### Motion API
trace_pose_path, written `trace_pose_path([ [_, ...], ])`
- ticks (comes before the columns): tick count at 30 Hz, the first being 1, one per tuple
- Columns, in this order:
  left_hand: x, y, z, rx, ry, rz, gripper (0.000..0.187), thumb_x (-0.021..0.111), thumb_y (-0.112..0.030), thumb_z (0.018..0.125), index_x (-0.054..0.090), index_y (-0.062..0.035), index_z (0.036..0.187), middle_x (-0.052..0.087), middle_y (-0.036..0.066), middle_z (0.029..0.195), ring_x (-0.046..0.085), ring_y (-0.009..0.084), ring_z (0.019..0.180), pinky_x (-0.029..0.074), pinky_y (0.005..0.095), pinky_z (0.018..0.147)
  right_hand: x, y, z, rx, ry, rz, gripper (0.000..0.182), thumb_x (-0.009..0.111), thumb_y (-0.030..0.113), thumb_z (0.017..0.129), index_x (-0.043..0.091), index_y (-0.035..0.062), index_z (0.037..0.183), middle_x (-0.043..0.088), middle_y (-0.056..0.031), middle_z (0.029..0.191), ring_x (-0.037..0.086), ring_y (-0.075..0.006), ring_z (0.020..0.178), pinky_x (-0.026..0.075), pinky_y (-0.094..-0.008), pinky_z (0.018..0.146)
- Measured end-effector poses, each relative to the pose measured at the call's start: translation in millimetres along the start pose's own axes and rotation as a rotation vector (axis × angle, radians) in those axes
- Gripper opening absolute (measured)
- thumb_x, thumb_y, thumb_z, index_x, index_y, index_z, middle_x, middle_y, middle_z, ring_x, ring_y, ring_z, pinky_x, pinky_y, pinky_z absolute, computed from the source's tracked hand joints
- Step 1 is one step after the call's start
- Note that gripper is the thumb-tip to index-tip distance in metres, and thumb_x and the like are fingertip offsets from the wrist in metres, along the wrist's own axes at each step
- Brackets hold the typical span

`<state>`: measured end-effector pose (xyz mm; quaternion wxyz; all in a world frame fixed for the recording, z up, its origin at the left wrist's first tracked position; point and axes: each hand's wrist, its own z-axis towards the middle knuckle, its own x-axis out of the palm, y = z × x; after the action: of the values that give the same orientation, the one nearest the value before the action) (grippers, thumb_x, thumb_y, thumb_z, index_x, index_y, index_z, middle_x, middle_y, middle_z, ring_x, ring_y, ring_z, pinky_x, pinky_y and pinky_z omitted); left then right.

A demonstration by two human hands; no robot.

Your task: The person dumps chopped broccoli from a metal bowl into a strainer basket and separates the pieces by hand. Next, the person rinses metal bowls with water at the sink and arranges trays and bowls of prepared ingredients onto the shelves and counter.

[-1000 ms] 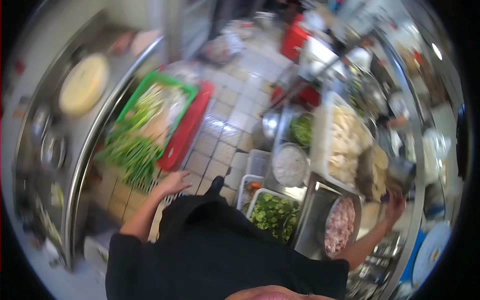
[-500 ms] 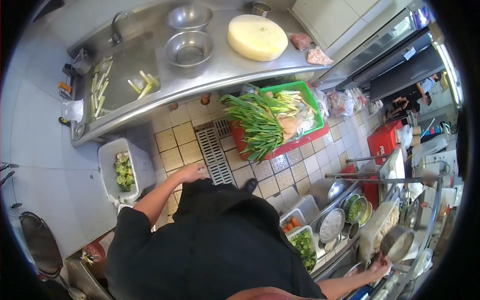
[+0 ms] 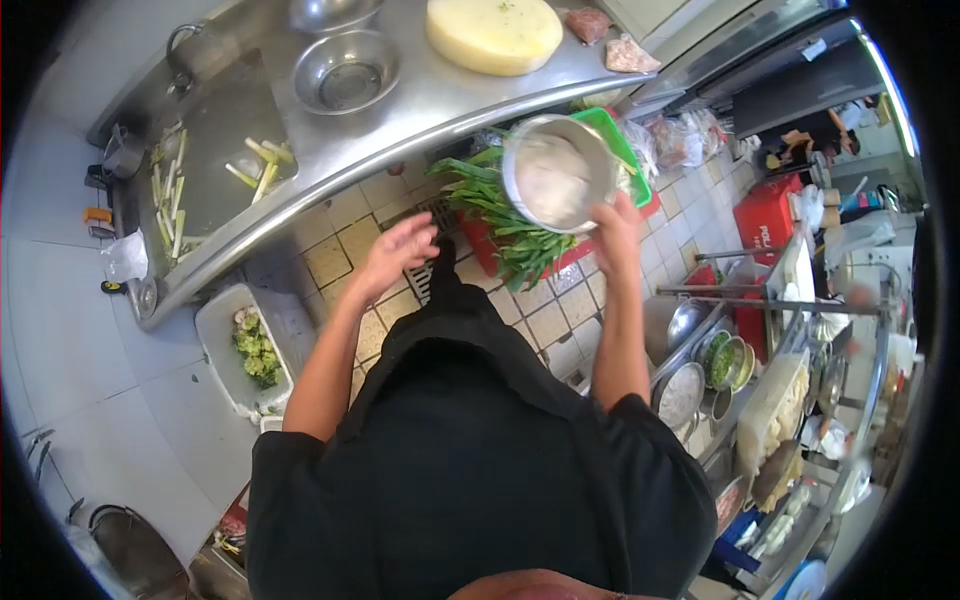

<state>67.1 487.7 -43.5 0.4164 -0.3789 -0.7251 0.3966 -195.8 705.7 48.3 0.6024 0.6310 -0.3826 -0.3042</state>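
My right hand (image 3: 614, 226) grips the rim of a steel bowl (image 3: 556, 174) with a pale filling, held up in front of me above the floor. My left hand (image 3: 399, 252) is raised beside it, fingers spread and holding nothing. Below the bowl a green crate (image 3: 625, 150) of green onions (image 3: 500, 220) rests on a red tray on the tiled floor. Ahead runs a steel counter (image 3: 440, 110) with a round pale chopping block (image 3: 493, 33) and an empty steel bowl (image 3: 346, 72). My black apron fills the lower middle of the view.
A sink (image 3: 215, 150) with cut stalks is set in the counter's left part. A white bin (image 3: 248, 345) of green scraps stands on the floor at left. To the right, a steel prep station (image 3: 740, 390) holds several bowls and trays of food. A red box (image 3: 765, 215) stands further back.
My right hand has swung from the prep station at right to in front of me, carrying the steel bowl. My left hand has risen from my side. The view turned toward the counter.
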Motion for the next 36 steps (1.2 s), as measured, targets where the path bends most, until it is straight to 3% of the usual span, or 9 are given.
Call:
trace_pose_path([
  [5, -14.2, -55.8, 40.4, 0.125, -0.258, -0.18, 0.084, 0.058, -0.046, 0.091, 0.013, -0.0083, 0.151, 0.031, 0.017, 0.149, 0.045, 0.029, 0.126, 0.044, 0.0448, 0.098, 122.5, -29.4, 67.1, 0.154, 0.259, 0.062, 0.019, 0.051, -0.008, 0.073, 0.058, -0.005, 0.09, 0.061, -0.0083, 0.074, 0.059, -0.0151, 0.055, 0.052, -0.0282, 0.045],
  [11, -61.9, -63.5, 86.6, -0.079, -0.55, -0.204, 0.049, 0.056, 0.002, 0.079, 0.046, 0.0056, 0.126, 0.06, 0.017, 0.112, 0.064, 0.0273, 0.095, 0.057, 0.0417, 0.077, 176.3, -72.3, 111.4, 0.291, 0.539, -0.023, 0.015, 0.057, -0.006, 0.076, 0.056, -0.005, 0.091, 0.053, -0.0026, 0.07, 0.056, -0.011, 0.058, 0.053, -0.0267, 0.05],
  [18, -122.1, -77.6, 120.6, -0.252, -0.45, -0.324, 0.052, 0.051, 0.002, 0.075, 0.043, 0.0066, 0.127, 0.06, 0.019, 0.11, 0.065, 0.0271, 0.092, 0.059, 0.0402, 0.071, 205.0, -31.9, 141.6, -0.295, 0.795, -0.748, 0.062, 0.085, 0.019, 0.063, 0.052, 0.0008, 0.113, 0.052, -0.0143, 0.106, 0.06, -0.0263, 0.087, 0.051, -0.0363, 0.073],
  [21, -146.7, -92.3, 131.8, -0.275, -0.285, -0.177, 0.047, 0.052, -0.001, 0.077, 0.046, 0.0087, 0.123, 0.061, 0.019, 0.105, 0.065, 0.0257, 0.088, 0.058, 0.0384, 0.072, 217.4, -40.4, 144.7, -0.349, 0.745, -1.18, 0.051, 0.086, 0.025, 0.061, 0.059, 0.0026, 0.098, 0.055, -0.0163, 0.102, 0.06, -0.0305, 0.084, 0.05, -0.0391, 0.075],
  [24, -172.7, -117.8, 142.0, -0.29, -0.117, -0.05, 0.046, 0.059, -0.021, 0.087, 0.05, 0.0025, 0.124, 0.062, 0.013, 0.104, 0.063, 0.0197, 0.082, 0.054, 0.0321, 0.071, 236.2, -40.0, 143.7, -0.453, 0.533, -0.98, 0.04, 0.088, 0.022, 0.056, 0.061, 0.0011, 0.075, 0.061, -0.0154, 0.091, 0.063, -0.0325, 0.084, 0.051, -0.0395, 0.072],
  [28, -231.5, -131.3, 155.2, -0.025, -0.301, 0.333, 0.046, 0.064, -0.042, 0.087, 0.062, -0.0016, 0.11, 0.065, 0.01, 0.097, 0.06, 0.0165, 0.079, 0.05, 0.0316, 0.071, 252.0, -39.1, 137.5, -0.389, 0.311, -0.95, 0.04, 0.09, 0.02, 0.052, 0.059, 0.001, 0.068, 0.06, -0.0126, 0.078, 0.06, -0.0266, 0.073, 0.049, -0.0352, 0.063],
  [31, -275.9, -128.9, 169.9, 0.389, -0.788, 0.983, 0.027, 0.071, -0.021, 0.079, 0.063, -0.0045, 0.099, 0.063, 0.013, 0.091, 0.061, 0.0274, 0.082, 0.049, 0.0379, 0.072, 256.6, -33.5, 128.3, -0.286, 0.174, -0.987, 0.04, 0.091, 0.02, 0.052, 0.059, 0.0009, 0.068, 0.058, -0.0093, 0.072, 0.056, -0.0197, 0.064, 0.046, -0.031, 0.057],
  [33, -296.6, -129.2, 196.8, 0.523, -0.774, 1.009, 0.026, 0.068, -0.017, 0.079, 0.063, -0.0027, 0.1, 0.062, 0.017, 0.096, 0.061, 0.0332, 0.088, 0.049, 0.043, 0.076, 260.5, -31.0, 127.4, -0.243, 0.124, -0.985, 0.041, 0.091, 0.02, 0.052, 0.058, 0.0009, 0.066, 0.056, -0.0073, 0.07, 0.054, -0.0158, 0.061, 0.045, -0.0288, 0.055],
  [36, -316.7, -118.2, 250.9, 0.309, -0.601, 1.194, 0.029, 0.067, -0.013, 0.079, 0.059, 0.0026, 0.102, 0.06, 0.022, 0.103, 0.061, 0.0376, 0.094, 0.05, 0.0463, 0.08, 269.6, -25.8, 133.1, -0.206, 0.112, -0.967, 0.042, 0.092, 0.021, 0.052, 0.057, 0.0008, 0.064, 0.054, -0.0051, 0.066, 0.051, -0.0122, 0.056, 0.043, -0.0271, 0.051],
])
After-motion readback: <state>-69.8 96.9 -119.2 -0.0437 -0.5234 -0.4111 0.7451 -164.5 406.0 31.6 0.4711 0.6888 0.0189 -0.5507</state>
